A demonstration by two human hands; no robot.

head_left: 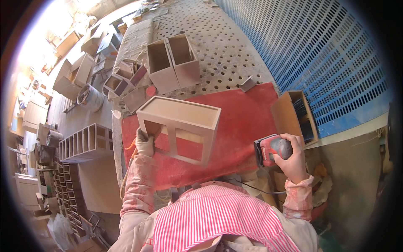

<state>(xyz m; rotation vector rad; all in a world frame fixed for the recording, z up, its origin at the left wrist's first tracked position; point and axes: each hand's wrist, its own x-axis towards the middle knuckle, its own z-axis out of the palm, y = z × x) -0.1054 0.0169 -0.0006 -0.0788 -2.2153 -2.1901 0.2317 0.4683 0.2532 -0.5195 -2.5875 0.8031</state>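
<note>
My left hand [145,143], in a pale glove, grips the left end of a small beige wooden cabinet frame [184,110] with two square openings in its near side. The frame is tilted above a red cloth [239,117] spread on the bench. In my bare right hand [294,161] is a red and black electric sander [275,148], with my fingers wrapped round its rounded top. The sander is at the right edge of the cloth, apart from the frame, and a dark cord runs from it toward my body.
Two tall open boxes [178,73] stand behind the cloth on a perforated bench top [210,29]. A brown open box [296,113] is at the right, beside a blue slotted panel [323,63]. Small boxes [115,84] sit left, near a bucket [89,97] and a slatted rack [86,143].
</note>
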